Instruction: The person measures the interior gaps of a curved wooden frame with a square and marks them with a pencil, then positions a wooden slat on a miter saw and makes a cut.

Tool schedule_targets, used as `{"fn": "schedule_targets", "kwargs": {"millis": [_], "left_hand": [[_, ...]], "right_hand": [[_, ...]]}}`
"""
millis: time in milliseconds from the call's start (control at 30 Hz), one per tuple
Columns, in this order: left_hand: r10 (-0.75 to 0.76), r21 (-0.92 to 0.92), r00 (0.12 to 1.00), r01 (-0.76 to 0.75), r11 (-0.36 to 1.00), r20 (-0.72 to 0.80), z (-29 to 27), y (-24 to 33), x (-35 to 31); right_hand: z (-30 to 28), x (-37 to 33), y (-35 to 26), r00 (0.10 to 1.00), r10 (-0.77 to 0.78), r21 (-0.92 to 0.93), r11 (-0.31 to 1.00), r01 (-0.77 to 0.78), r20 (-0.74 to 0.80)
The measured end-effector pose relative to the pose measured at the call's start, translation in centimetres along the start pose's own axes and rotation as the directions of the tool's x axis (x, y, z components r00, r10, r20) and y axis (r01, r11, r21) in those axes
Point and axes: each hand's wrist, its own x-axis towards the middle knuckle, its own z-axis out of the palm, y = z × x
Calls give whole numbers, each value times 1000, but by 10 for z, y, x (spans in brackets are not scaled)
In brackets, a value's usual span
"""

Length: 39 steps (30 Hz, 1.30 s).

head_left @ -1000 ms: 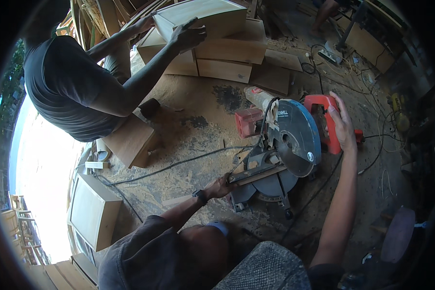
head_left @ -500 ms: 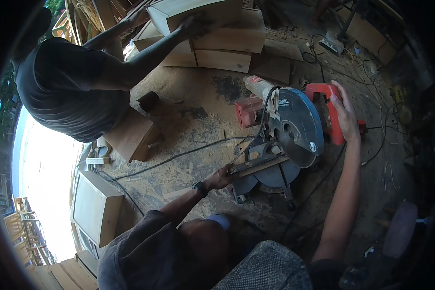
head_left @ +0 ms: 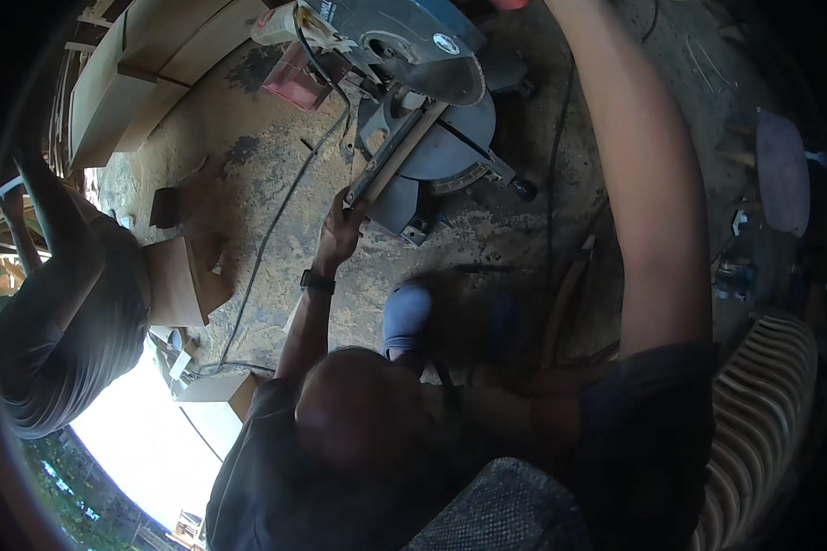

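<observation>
The left hand (head_left: 342,230) holds the near end of the wood strip (head_left: 402,156), its fingers curled in against the fence (head_left: 381,165). The strip lies along this fence, across the mitre saw's grey base (head_left: 450,138), from the base's near left corner up to the toothed blade (head_left: 446,83); whether strip and blade touch is unclear. The right forearm (head_left: 652,184) reaches past the saw's right edge; the right hand lies beyond the view, so I cannot tell how it is set. A red part (head_left: 508,3) shows near that wrist. The saw stands on the dusty floor (head_left: 280,243), with a black cord (head_left: 262,257) nearby. Left of it, a co-worker (head_left: 73,312) sits on a wooden box (head_left: 176,283).
</observation>
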Motion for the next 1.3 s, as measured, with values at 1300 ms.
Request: {"fn": "schedule_targets", "kwargs": {"millis": [1300], "left_hand": [[-266,-125,958,279,952,110,-42,-40,-65]], "right_hand": [[6,-146,74,943,-84,82,990,116,-323]]}}
